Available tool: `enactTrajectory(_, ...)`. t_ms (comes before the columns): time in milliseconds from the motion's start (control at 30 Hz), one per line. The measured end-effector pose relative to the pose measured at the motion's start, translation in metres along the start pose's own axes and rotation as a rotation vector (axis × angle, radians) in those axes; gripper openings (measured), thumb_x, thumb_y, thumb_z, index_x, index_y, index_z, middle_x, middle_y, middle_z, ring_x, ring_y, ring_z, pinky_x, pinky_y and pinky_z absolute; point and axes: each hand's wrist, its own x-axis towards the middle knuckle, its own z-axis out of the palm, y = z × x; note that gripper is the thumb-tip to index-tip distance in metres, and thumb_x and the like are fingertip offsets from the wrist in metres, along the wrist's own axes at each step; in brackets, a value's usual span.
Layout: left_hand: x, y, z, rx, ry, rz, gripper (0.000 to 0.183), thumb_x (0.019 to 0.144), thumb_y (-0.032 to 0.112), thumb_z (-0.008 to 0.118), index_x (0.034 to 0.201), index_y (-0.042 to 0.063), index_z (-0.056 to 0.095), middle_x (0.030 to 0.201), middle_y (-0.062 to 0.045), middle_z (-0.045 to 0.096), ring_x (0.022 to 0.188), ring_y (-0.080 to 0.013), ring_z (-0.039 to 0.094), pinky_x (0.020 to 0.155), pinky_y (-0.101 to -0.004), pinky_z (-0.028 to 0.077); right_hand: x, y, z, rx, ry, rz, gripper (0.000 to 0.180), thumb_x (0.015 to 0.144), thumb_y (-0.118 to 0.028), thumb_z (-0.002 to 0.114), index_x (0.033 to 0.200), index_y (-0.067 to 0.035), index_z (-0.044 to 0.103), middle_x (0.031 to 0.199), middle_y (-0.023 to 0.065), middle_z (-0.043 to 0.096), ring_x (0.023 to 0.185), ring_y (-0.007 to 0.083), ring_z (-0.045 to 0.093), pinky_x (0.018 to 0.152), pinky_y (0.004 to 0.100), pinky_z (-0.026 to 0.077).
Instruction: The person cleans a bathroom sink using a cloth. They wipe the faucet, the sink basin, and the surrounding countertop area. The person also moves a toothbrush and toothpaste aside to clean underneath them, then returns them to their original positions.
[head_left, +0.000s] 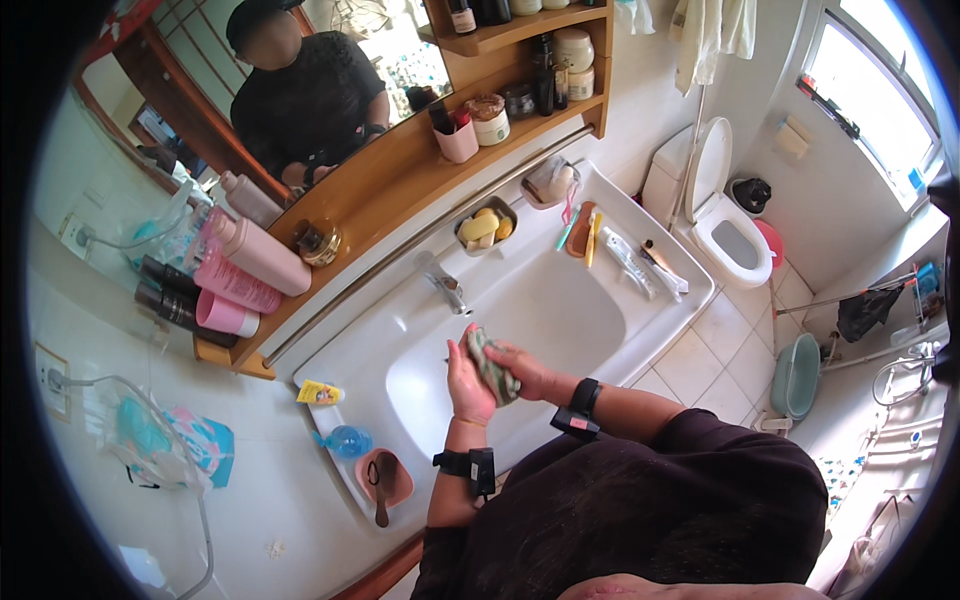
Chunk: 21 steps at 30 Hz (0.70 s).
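Both hands are over the basin of a white washbasin (559, 319), below the chrome faucet (442, 283). A bunched green and white cloth (493, 367) is between them. My right hand (525, 370) grips the cloth from the right, fingers curled over it. Against the cloth's left side rests my left hand (471, 384), its palm turned up and its fingers extended; whether it grips the cloth is unclear. A black device is strapped to each wrist.
Soap bars lie in a dish (486, 227) behind the faucet. Toothbrushes, a comb and a toothpaste tube (628, 262) lie on the right ledge. A yellow tube (320, 393), a blue bottle (348, 442) and a pink tray (401, 480) occupy the left ledge. A wooden shelf (390, 191) overhangs the back.
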Motion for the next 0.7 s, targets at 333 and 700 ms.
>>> enactTrajectory(333, -0.033, 0.032, -0.090, 0.385, 0.378, 0.146, 0.040, 0.098, 0.037, 0.050, 0.117, 0.003, 0.056, 0.116, -0.011, 0.059, 0.109, -0.0233, 0.056, 0.093, -0.0368, 0.042, 0.018, -0.267, -0.103, 0.218, 0.057, -0.836, 0.045, 0.085, -0.013, 0.051, 0.128, -0.002, 0.048, 0.120, 0.0196, 0.060, 0.108, 0.0324, 0.061, 0.095, 0.0427, 0.049)
enactTrajectory(700, -0.118, -0.009, -0.195, 0.494, 0.737, 0.102, 0.030, 0.095, 0.035, 0.057, 0.096, 0.004, 0.061, 0.087, -0.006, 0.063, 0.078, -0.0187, 0.062, 0.074, -0.0316, 0.047, 0.107, -0.324, -0.099, -2.036, 0.526, -1.187, 0.043, 0.081, 0.003, 0.051, 0.122, -0.008, 0.058, 0.125, 0.0132, 0.052, 0.125, 0.0333, 0.043, 0.112, 0.0519, 0.023)
